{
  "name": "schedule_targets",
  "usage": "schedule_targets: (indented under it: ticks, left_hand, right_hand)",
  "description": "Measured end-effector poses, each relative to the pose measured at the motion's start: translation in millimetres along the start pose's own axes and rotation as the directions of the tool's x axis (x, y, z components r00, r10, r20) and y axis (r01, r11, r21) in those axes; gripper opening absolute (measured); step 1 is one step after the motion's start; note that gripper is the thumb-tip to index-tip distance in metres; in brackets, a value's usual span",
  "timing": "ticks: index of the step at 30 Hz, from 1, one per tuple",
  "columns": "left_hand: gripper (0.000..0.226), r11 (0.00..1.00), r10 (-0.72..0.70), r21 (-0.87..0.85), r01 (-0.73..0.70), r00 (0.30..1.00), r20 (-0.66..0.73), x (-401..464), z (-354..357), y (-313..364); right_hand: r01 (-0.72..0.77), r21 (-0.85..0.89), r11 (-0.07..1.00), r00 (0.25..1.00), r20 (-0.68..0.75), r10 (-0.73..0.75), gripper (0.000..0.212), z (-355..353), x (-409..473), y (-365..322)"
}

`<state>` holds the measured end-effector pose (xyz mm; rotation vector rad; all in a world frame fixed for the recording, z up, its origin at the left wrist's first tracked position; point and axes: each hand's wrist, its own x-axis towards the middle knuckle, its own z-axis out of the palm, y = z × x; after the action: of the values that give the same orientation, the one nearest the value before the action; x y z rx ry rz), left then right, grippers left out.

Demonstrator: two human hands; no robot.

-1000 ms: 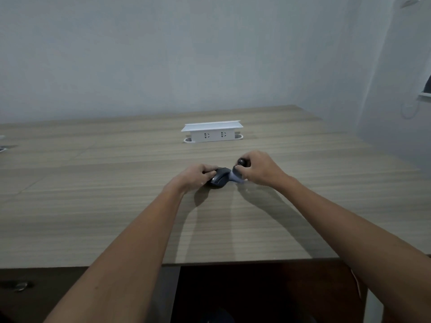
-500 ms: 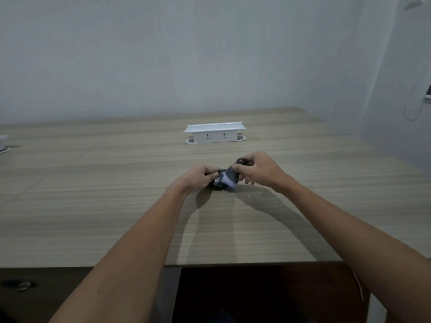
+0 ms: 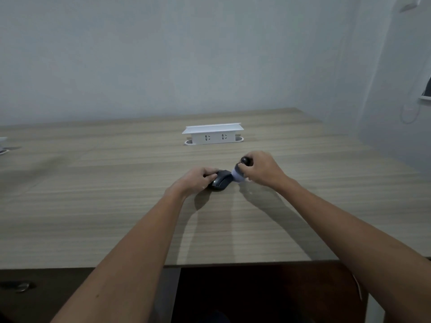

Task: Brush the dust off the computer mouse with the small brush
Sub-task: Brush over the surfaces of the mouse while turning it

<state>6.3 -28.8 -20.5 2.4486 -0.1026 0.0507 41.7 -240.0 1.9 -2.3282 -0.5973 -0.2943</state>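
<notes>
A dark computer mouse [image 3: 221, 181] lies on the wooden desk [image 3: 116, 206] near its middle. My left hand [image 3: 195, 180] grips the mouse from its left side and holds it down. My right hand [image 3: 261, 170] is closed around a small brush [image 3: 239, 173] with a dark round knob on top and pale bristles. The bristles touch the right edge of the mouse. Part of the brush handle is hidden inside my fingers.
A white socket box [image 3: 212, 134] stands on the desk behind the mouse. A white object [image 3: 2, 145] sits at the far left edge. The wall is close behind the desk, and the desk's front edge runs below my forearms.
The brush swept from over the top of the mouse to its right edge, as my right hand moved right. My left hand stayed on the mouse.
</notes>
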Motion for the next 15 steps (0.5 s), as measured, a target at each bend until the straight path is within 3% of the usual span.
schedule_targets:
  ticks: [3,5,9,13,15]
  left_hand:
    - [0.038,1.000,0.002,-0.009,-0.002,1.000,-0.006,-1.7,-0.5,2.0]
    - [0.038,1.000,0.002,0.006,-0.002,1.000,-0.004,-1.3,-0.8,2.8]
    - [0.039,1.000,-0.012,0.015,0.012,1.000,-0.011,-2.9,-0.5,3.1]
    - [0.037,1.000,0.003,0.026,-0.002,1.000,-0.015,-4.3,-1.0,5.7]
    - [0.038,1.000,-0.002,0.024,0.002,1.000,-0.024,-4.6,-0.5,7.5]
  right_hand:
    - [0.000,0.132,0.991,0.995,0.096,-0.013,0.024,-4.8,-2.0,-11.2]
    - [-0.042,0.113,0.993,0.982,0.186,0.020,0.022,-4.7,-2.4,-12.1]
    - [-0.052,-0.008,0.999,0.998,0.036,0.052,0.024,-1.3,3.4,-4.6]
    - [-0.037,0.115,0.993,0.990,0.143,0.020,0.022,-3.4,-3.3,-13.4]
    - [-0.066,0.083,0.994,0.987,0.155,0.052,0.022,-1.9,-3.2,-10.5]
